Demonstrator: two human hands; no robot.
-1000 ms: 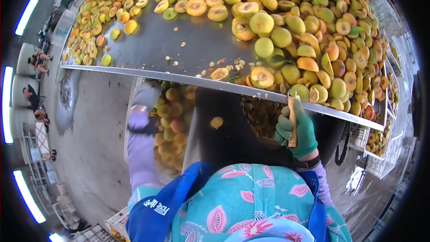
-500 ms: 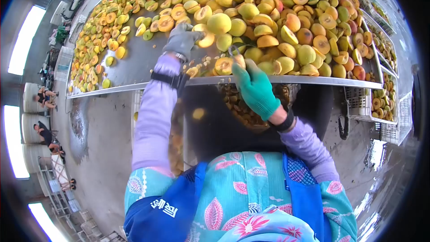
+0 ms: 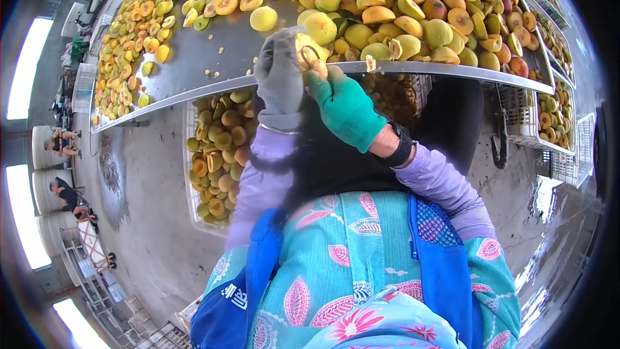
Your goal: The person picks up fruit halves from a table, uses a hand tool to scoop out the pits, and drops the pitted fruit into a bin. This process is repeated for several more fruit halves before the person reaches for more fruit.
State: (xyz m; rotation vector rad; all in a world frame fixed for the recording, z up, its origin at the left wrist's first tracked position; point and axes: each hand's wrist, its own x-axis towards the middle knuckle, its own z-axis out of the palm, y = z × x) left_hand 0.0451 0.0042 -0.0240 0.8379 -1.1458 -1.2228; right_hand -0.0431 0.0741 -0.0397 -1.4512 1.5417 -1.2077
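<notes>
In a grey glove, my left hand [image 3: 279,76] is closed around a cut yellow peach half [image 3: 302,44] just above the front edge of the metal table. My right hand [image 3: 350,108], gloved in green, grips a small looped metal pitting tool [image 3: 311,55]. Its curved loop is against the cut face of the fruit; the handle is mostly hidden by my fingers. Right behind the hands lies a large heap of whole and halved peaches [image 3: 381,16]. A whole yellow-green peach [image 3: 263,19] rests alone to the left of it.
Halved peaches [image 3: 139,32] spread over the left of the metal table [image 3: 213,61]. A crate of peach halves [image 3: 216,155] stands below its edge. More white crates [image 3: 520,123] stand at the right. Several people sit far left near large pale tubs [image 3: 50,187].
My left hand has come back from the heap toward me, now with a peach half. My right hand has moved left to meet it. The crate below the table has come into clear view.
</notes>
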